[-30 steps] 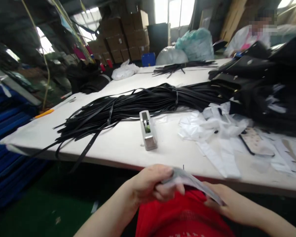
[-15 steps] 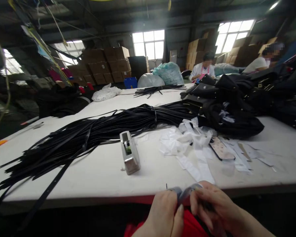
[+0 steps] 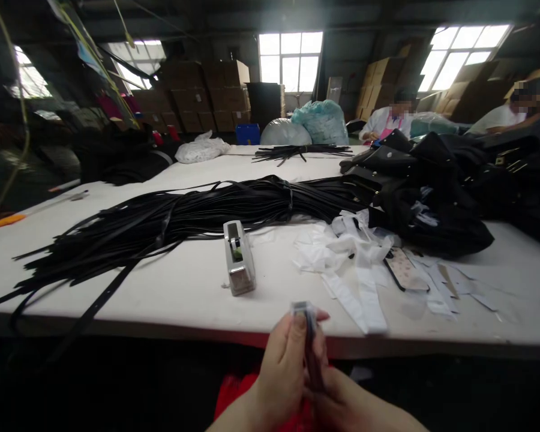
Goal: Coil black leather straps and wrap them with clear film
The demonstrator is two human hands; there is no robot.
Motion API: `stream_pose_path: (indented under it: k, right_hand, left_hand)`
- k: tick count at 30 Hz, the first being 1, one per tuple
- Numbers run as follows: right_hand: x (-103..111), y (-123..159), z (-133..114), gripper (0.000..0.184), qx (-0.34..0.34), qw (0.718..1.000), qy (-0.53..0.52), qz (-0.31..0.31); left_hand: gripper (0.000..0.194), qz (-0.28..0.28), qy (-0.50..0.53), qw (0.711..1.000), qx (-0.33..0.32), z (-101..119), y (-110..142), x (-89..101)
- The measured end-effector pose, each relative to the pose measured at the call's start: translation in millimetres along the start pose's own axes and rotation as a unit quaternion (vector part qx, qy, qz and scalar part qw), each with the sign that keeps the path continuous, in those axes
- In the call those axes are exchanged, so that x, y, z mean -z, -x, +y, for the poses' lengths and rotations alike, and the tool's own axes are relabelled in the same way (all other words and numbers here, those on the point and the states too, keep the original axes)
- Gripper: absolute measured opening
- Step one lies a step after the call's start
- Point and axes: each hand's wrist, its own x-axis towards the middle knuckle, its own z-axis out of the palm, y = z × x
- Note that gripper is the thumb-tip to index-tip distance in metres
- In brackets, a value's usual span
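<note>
At the table's front edge, my left hand and my right hand are close together, both closed on a dark strap. A greyish, shiny piece covers the strap's upper end, under my left thumb. Whether it is a wrapping or a metal part, I cannot tell. The fingers hide much of the strap, and my right hand is partly behind the left. Beyond them stands a grey tape dispenser. Crumpled white strips lie to its right.
A long bundle of black straps stretches across the white table. Black bags are heaped at the right, near a phone and paper scraps. Two people sit at the far right. A smaller strap bundle lies farther back.
My hands have come together and moved left. The grey film-like piece stretched between them earlier now sits at the strap's upper end. The camera view has shifted slightly.
</note>
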Motion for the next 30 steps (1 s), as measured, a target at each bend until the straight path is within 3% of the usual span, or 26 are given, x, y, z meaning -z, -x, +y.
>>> stream_pose_path:
  k: [1, 2, 4, 5, 6, 7, 8, 10, 12, 13, 15, 17, 21, 24, 28, 30]
  right_hand:
    - [-3.0, 1.9, -0.8, 0.039, -0.022, 0.996, -0.062, -0.054]
    - [-3.1, 6.1, -2.5, 0.041, -0.041, 0.988, -0.113, -0.095]
    - [5.7, 18.7, -7.1, 0.049, -0.048, 0.979, -0.163, -0.114]
    - [13.8, 25.1, -9.4, 0.054, -0.043, 0.977, -0.178, -0.109]
    - [23.7, 30.4, -11.2, 0.061, -0.037, 0.976, -0.189, -0.102]
    - [34.4, 34.1, -12.6, 0.066, -0.036, 0.977, -0.191, -0.09]
    - [45.3, 35.9, -13.7, 0.068, -0.039, 0.982, -0.171, -0.066]
    - [63.5, 35.1, -15.8, 0.056, -0.043, 0.997, -0.043, 0.055]
    - [72.2, 31.1, -17.7, 0.042, -0.007, 0.965, 0.144, 0.217]
    - [72.0, 28.7, -18.0, 0.05, 0.017, 0.94, 0.218, 0.264]
    - [63.7, 23.1, -15.5, 0.071, 0.058, 0.918, 0.289, 0.265]
    - [49.1, 15.9, -8.1, 0.073, 0.069, 0.938, 0.266, 0.21]
    - [22.8, 1.7, 10.9, 0.035, 0.025, 0.981, 0.149, 0.125]
    - [15.0, 1.4, 14.2, 0.044, -0.051, 0.995, 0.086, 0.019]
    - [18.6, 16.7, -1.3, 0.046, -0.133, 0.984, 0.001, -0.117]
    - [25.1, 27.9, -11.5, 0.043, -0.127, 0.981, -0.018, -0.145]
  left_hand:
    - [0.046, 0.043, -0.086, 0.989, -0.11, -3.9, -2.7, 8.0]
    - [0.04, 0.06, -0.192, 0.953, -0.226, -9.4, -4.8, 17.2]
    - [0.039, 0.037, -0.391, 0.823, -0.41, -22.2, -5.8, 33.5]
    - [0.042, 0.01, -0.457, 0.766, -0.452, -27.7, -4.5, 38.5]
    - [0.047, -0.012, -0.496, 0.734, -0.463, -31.7, -2.2, 40.5]
    - [0.052, -0.028, -0.515, 0.731, -0.447, -33.6, 0.8, 39.5]
    - [0.057, -0.043, -0.515, 0.753, -0.407, -33.1, 3.9, 36.1]
    - [0.063, -0.086, -0.464, 0.844, -0.255, -25.5, 9.8, 25.0]
    - [0.069, -0.14, -0.335, 0.931, -0.038, -12.3, 14.2, 13.3]
    - [0.072, -0.167, -0.248, 0.952, 0.069, -5.2, 15.6, 8.6]
    - [0.074, -0.2, -0.062, 0.953, 0.219, 7.0, 16.7, 2.3]
    - [0.071, -0.209, 0.098, 0.933, 0.276, 14.9, 14.1, -0.3]
    - [0.06, -0.149, 0.277, 0.92, 0.233, 20.0, -3.5, 5.0]
    - [0.054, -0.054, 0.305, 0.939, 0.151, 18.5, -20.0, 15.3]
    - [0.058, 0.089, 0.18, 0.98, 0.007, 8.3, -30.3, 23.6]
    - [0.059, 0.094, 0.014, 0.991, -0.094, 0.6, -27.6, 23.0]
